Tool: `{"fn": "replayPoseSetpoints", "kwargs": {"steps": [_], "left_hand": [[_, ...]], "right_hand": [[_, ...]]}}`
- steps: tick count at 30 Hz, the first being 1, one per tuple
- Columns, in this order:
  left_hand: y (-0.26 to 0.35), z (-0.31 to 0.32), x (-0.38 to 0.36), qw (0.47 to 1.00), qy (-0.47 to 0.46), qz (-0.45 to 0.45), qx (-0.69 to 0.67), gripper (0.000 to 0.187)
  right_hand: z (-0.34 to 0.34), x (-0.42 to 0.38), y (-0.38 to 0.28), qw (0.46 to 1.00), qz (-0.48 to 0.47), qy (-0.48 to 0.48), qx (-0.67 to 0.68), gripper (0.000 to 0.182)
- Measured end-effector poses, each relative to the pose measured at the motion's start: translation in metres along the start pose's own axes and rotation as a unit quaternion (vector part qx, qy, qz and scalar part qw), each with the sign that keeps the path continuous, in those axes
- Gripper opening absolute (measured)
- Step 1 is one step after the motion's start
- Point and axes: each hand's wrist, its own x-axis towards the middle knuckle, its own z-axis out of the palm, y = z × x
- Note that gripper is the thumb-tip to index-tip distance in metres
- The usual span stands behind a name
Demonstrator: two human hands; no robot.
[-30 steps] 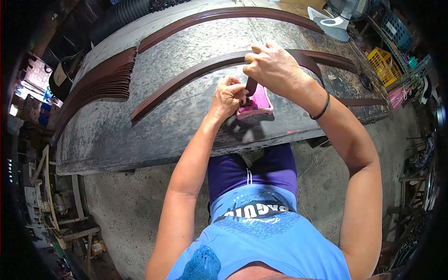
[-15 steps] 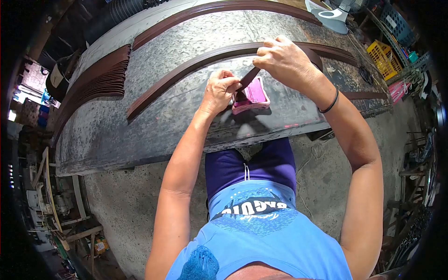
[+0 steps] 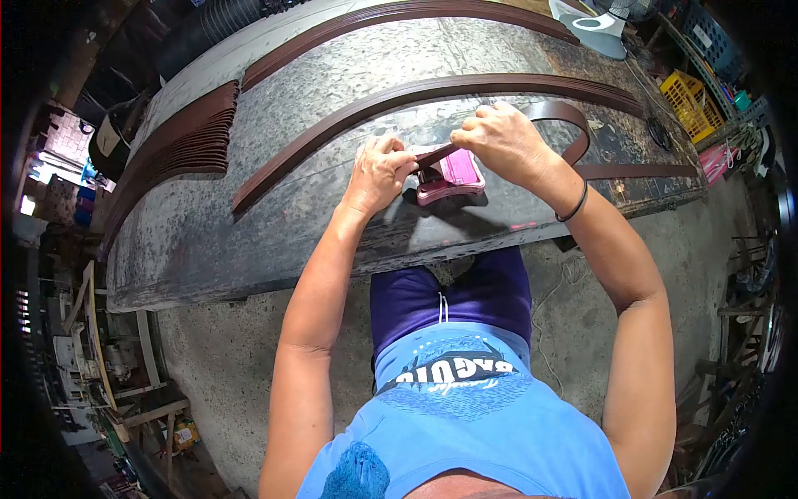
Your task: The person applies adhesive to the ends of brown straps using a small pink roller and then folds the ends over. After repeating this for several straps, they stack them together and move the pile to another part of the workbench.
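Hands work close together at the near edge of the tabletop [image 3: 249, 233]. The left hand [image 3: 378, 170] has a closed grip on the end of a brown strap [image 3: 573, 137]. The right hand [image 3: 503, 141] pinches the same strap just beside it. It seems best to keep the strap flat and tight over the pink box [image 3: 449, 179]. The strap is long, thin and dark brown, and loops away behind the right hand.

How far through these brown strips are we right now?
Possibly done: a stack of strips lies at the table's far left; whether they are finished, I cannot tell. In hand: left hand and right hand draw one strip across the pink tray. Left: seemingly two long strips beyond.
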Motion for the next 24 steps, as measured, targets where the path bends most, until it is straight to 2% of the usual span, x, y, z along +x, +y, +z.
{"fn": "replayPoseSetpoints", "kwargs": {"steps": [3,5,10,13,24], "left_hand": [[0.003,-0.004,0.006,1.000,-0.003,-0.011,0.003,0.007],[0.006,-0.004,0.015,1.000,0.011,0.001,-0.027,0.007],[0.014,0.011,0.031,0.996,0.050,0.046,-0.056,0.007],[0.020,0.016,0.034,0.996,0.026,0.022,-0.082,0.007],[0.012,0.010,0.028,0.998,0.009,0.030,-0.048,0.008]], "right_hand": [[-0.010,0.003,0.005,1.000,0.003,-0.002,-0.002,0.010],[-0.019,0.002,0.013,0.999,0.001,0.030,-0.010,0.007],[-0.022,-0.009,0.031,0.999,0.006,0.018,-0.045,0.009],[-0.026,-0.015,0.034,0.999,0.006,0.003,-0.047,0.009],[-0.013,-0.018,0.026,1.000,0.017,0.007,-0.007,0.007]]}}
